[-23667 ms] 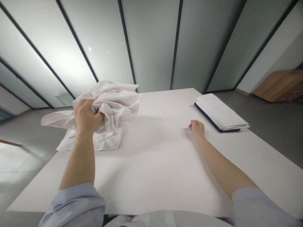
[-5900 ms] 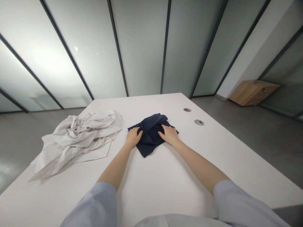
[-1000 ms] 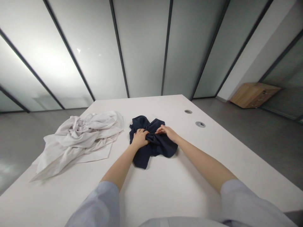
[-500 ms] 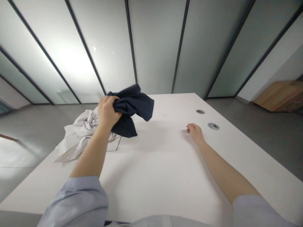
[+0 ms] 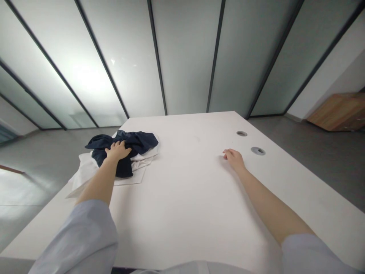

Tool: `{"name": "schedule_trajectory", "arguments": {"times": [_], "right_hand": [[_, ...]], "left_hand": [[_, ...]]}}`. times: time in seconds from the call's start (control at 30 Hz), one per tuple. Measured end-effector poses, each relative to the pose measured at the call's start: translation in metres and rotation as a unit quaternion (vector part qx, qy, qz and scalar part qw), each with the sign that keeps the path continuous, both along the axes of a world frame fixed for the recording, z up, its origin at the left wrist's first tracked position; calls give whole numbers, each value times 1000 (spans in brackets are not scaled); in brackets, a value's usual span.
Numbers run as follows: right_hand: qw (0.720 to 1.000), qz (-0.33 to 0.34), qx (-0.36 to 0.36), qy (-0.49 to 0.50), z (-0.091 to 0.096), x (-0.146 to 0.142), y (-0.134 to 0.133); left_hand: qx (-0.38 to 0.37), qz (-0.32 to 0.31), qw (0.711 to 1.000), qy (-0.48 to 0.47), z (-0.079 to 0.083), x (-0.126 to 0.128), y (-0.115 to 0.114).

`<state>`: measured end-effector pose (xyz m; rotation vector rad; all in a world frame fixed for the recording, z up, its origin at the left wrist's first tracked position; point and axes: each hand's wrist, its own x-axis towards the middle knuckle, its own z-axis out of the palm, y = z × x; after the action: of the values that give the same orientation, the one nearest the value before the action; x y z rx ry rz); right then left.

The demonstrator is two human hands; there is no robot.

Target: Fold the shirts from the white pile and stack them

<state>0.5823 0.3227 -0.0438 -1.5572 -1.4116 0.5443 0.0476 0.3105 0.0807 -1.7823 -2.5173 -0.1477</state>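
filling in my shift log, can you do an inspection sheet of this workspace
Surface: white table, two round fittings toward its right edge.
Things: dark blue cloth, crumpled, on top of rumpled white cloth at the table's left.
Clutter: nothing seen.
Hands: left hand spread on the dark blue cloth; right hand loosely curled at the tabletop, contact unclear.
Cables: nothing seen.
Surroundings: frosted glass panels beyond the table, wooden cabinet at right.

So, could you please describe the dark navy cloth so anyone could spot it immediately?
On the large white table, find the rumpled white fabric pile at the left. The crumpled navy cloth lies atop it, under the person's bare left hand; its dark colour contrasts with the white beneath.
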Motion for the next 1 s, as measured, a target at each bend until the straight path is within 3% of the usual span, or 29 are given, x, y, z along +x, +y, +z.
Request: {"name": "schedule_trajectory", "arguments": {"times": [0.07, 0.13, 0.2, 0.27, 0.4, 0.5, 0.57, 0.67, 0.83, 1.0], "right_hand": [[1000, 0, -2, -1, -1, 0, 1], [1000, -3, -4, 7, -4, 0, 2], [1000, -17, -3, 24, -5, 0, 4], [998, -36, -3, 42, -6, 0, 6], [996, -56, -24, 72, -1, -1, 13], [992, -87, -42, 76, 4, -4, 16], [991, -112, -43, 52, 6, -7, 15], [995, -99, -9, -7, 6, -13, 8], [996, -16, 38, -78, 5, -21, -4], [985, 9, 54, -161, 6, -22, -3]], "left_hand": [[36, 11, 999, -9, 5, 6, 0], [129, 5, 992, -10, 18, 21, -3], [267, -35, 963, -9, 25, 47, -7], [342, -93, 935, -36, 19, 81, -9], [245, -242, 930, -125, -33, 152, -6], [188, -254, 938, -144, -78, 183, -1], [166, -262, 938, -154, -97, 189, 1], [155, -283, 931, -168, -106, 185, 0], [156, -286, 929, -175, -102, 177, -5], [137, -299, 933, -146, -102, 180, -7]]}}
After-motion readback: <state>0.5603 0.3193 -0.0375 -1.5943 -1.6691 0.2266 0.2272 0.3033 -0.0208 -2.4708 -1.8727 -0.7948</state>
